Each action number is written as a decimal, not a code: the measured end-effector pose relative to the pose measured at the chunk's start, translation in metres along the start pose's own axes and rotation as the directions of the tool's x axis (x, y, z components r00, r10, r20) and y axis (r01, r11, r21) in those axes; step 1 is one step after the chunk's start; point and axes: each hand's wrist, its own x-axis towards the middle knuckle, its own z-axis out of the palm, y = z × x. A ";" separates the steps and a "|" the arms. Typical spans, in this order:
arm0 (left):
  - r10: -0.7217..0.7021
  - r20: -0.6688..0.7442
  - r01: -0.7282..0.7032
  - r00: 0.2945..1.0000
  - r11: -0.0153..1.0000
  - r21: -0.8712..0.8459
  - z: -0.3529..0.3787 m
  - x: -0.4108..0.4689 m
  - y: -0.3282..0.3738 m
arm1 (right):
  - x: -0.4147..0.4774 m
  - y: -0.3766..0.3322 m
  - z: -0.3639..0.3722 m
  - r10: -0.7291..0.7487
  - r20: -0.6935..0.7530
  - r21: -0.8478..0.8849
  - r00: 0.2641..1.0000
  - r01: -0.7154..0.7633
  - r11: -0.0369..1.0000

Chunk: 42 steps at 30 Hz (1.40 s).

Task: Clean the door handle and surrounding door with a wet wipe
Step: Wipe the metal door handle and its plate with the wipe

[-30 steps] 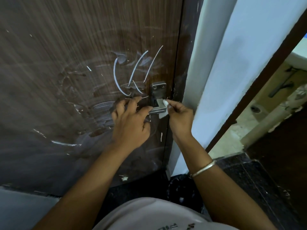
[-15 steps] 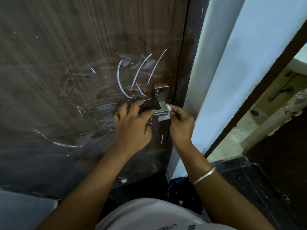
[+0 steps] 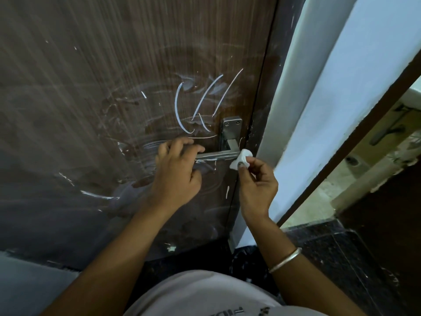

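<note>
A dark brown wooden door (image 3: 114,87) carries white chalk-like strokes and smeared wipe marks above its metal lever handle (image 3: 218,154). The handle's plate (image 3: 231,128) sits near the door's right edge. My left hand (image 3: 176,172) grips the free end of the lever, fingers curled over it. My right hand (image 3: 256,179) pinches a crumpled white wet wipe (image 3: 242,157) against the lever's bend by the plate.
A white wall corner (image 3: 319,99) stands right of the door frame. Beyond it a second brown door (image 3: 376,106) stands open onto a tiled room. Dark speckled stone flooring (image 3: 341,258) lies below.
My left hand has slid left along the lever, baring more of the metal. The right hand with the wipe has come off the lever's corner, slightly to the right.
</note>
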 end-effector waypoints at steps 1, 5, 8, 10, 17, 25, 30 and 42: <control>-0.008 0.005 0.008 1.000 1.000 0.002 0.000 -0.001 -0.002 | 0.001 0.000 0.004 -0.017 0.006 -0.010 1.000 0.017 1.000; -0.036 0.018 0.036 0.999 0.999 0.017 0.002 -0.005 -0.009 | 0.003 0.002 0.019 -0.096 0.011 -0.042 0.995 0.096 0.994; -0.033 0.017 0.033 0.999 0.999 0.023 0.001 -0.008 -0.012 | -0.004 0.007 0.025 -0.195 0.070 -0.114 0.978 0.202 0.973; -0.035 0.033 0.034 0.999 0.999 0.017 0.000 -0.009 -0.015 | -0.006 0.010 0.024 -0.233 0.105 -0.146 0.967 0.247 0.958; -0.025 0.076 0.025 0.997 1.000 0.001 -0.001 -0.015 -0.025 | -0.004 0.011 0.025 -0.253 -0.002 -0.194 0.968 0.247 0.949; 0.007 0.101 -0.004 0.995 1.000 -0.028 -0.006 -0.018 -0.034 | -0.011 0.012 0.035 -0.261 -0.041 -0.188 0.964 0.249 0.950; 0.008 0.128 -0.003 0.992 0.999 -0.044 -0.008 -0.023 -0.040 | -0.035 0.006 0.055 -0.402 0.077 -0.241 0.912 0.408 0.881; -0.009 0.141 0.029 0.990 0.990 -0.140 -0.008 -0.014 -0.030 | -0.037 0.000 0.057 -0.493 0.203 -0.297 0.846 0.533 0.792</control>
